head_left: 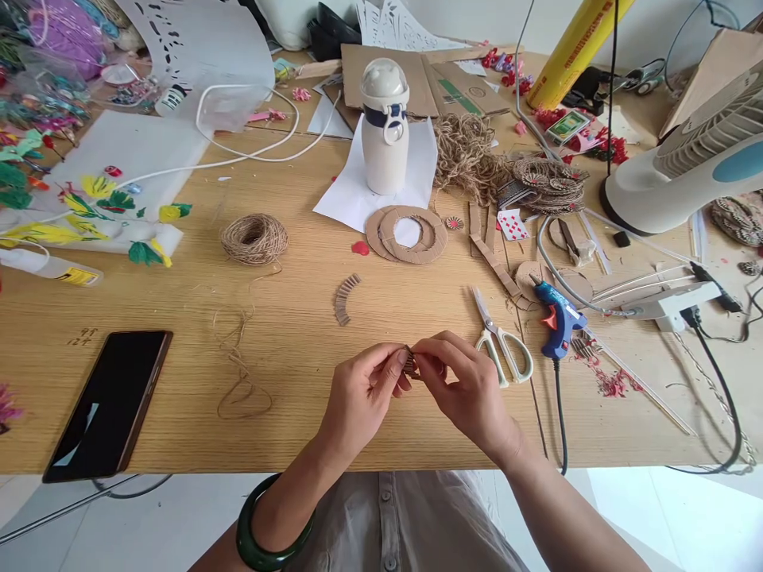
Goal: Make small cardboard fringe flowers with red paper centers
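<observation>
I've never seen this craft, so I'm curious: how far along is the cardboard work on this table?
Done-looking: the cardboard rings are already cut, and a pile of corrugated coils sits nearby. In hand: the left hand and right hand pinch a small corrugated cardboard piece. Still lying out: a curved corrugated strip, plus the hot glue gun beside the scissors.

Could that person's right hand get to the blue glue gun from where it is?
Probably yes: the right hand, pinching a cardboard piece, sits close to the blue glue gun, with only flat white-handled scissors between, easily passed over.
</observation>
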A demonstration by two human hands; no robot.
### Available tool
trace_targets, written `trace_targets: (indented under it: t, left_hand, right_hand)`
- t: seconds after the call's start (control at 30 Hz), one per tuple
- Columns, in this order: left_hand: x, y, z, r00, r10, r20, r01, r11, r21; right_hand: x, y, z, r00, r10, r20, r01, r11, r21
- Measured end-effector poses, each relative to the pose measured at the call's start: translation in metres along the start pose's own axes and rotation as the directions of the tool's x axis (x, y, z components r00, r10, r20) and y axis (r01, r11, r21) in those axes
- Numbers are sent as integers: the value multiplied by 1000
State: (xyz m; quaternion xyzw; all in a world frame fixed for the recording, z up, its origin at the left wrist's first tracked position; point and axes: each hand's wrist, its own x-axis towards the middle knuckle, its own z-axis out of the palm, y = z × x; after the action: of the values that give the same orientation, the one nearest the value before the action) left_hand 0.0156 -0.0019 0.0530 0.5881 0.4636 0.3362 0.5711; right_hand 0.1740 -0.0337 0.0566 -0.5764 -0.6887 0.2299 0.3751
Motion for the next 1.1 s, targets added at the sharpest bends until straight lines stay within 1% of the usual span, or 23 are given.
trace_targets:
  t: [0.07,0.13,0.27,0.37,0.5,0.57,0.63,0.77,0.83,0.97,1.03,1.1]
  left_hand:
    - [0,-1,0,1000,0,5,0,1000,7]
    - [0,-2,0,1000,-1,7,1,1000,8]
    - [-2,-5,0,1000,-3,8,3,1000,21]
    - [-2,-6,1,1000,17,3,-17,999,40]
    - [-2,-7,2,999,43,-20,-42,997,71]
    - [-2,-6,2,998,26,-65,-23,998,53]
    - [-2,-5,2,996,10,-85,-9,1000,18]
    - [1,-3,1,999,-34,-38,31,997,-74]
    - [2,-3,0,998,-43,-36,40,995,-97]
    - [3,-5,0,997,-14,-76,8,996,-87]
    - [3,-5,1,996,-50,-80,39,991,-126]
    - [3,-6,2,992,-110,-66,96,977,-190]
  right_hand:
    - [-1,2,1,999,-50,-6,50,998,-31]
    - [0,4,1,997,-72,-9,71,997,-33]
    - [1,5,1,999,-53,13,53,998,-27]
    - [1,4,2,999,-38,22,39,998,-46]
    - [-1,4,4,996,-86,-11,84,989,-120]
    - [-2,4,6,993,-109,-34,102,982,-156]
    - [-2,4,6,991,-123,-60,110,978,-178]
    - [-2,3,7,986,-145,-82,128,975,-182]
    - [-2,2,8,990,-115,-81,103,984,-145]
    - [-3,0,9,997,6,-75,-8,1000,-26]
    - [-3,0,8,996,28,-86,-29,1000,-10]
    - [-3,1,8,992,11,-124,-15,999,-35]
